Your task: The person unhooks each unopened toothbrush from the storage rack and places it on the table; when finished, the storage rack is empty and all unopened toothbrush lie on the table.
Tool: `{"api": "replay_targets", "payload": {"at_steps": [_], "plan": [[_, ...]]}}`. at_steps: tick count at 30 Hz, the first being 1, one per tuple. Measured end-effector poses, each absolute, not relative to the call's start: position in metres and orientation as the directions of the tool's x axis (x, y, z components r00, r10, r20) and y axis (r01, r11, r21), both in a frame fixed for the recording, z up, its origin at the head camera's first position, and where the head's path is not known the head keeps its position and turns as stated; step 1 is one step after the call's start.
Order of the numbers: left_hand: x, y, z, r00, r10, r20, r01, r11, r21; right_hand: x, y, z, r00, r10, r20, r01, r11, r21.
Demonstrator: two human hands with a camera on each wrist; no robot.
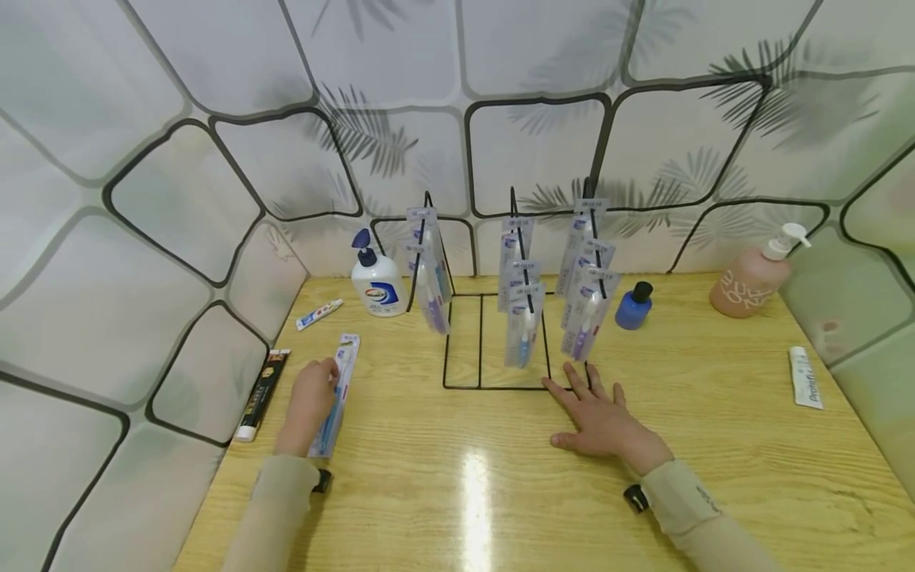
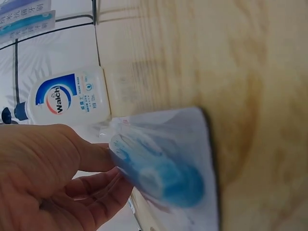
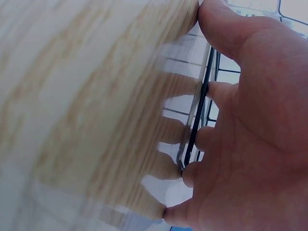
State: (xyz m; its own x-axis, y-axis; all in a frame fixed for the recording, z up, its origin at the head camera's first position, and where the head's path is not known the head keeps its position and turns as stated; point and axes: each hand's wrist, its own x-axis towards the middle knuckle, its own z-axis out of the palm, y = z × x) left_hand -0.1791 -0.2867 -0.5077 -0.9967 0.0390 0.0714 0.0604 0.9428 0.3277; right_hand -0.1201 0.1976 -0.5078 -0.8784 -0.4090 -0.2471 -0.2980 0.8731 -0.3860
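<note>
Clearly legible: "Watch" on soap bottle (image 2: 67,98) | left hand (image 1: 312,395) grips toothbrush pack (image 1: 336,397)

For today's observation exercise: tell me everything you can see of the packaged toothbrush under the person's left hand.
The packaged toothbrush is a blue-handled brush sealed in a long, clear plastic pack with a pale printed card top. It lies flat on the wooden table, lengthwise away from the person, at the table's left side. The left hand grips it along one edge, fingers curled round the pack. Nothing else touches it.

walls: palm-print panels (image 1: 536,151) | table: glossy wood (image 1: 715,445)
</note>
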Motion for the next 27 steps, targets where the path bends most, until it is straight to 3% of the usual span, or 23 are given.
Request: {"api": "replay_targets", "payload": {"at_steps": [14,19,27], "plan": [[-0.174,-0.273,-0.494,-0.99,0.044,0.134,0.076,0.968,0.238,-0.12,0.199,-0.509,-0.875,-0.413,-0.252,-0.29,0.865,-0.41],[-0.177,-0.252,-0.481,-0.963,0.153,0.221,0.214,0.933,0.289,-0.119,0.2,-0.508,-0.876,-0.404,-0.262,-0.275,0.867,-0.416],[-0.189,-0.224,-0.471,-0.862,0.324,0.39,0.471,0.795,0.381,-0.12,0.199,-0.507,-0.877,-0.406,-0.257,-0.28,0.867,-0.412]]}}
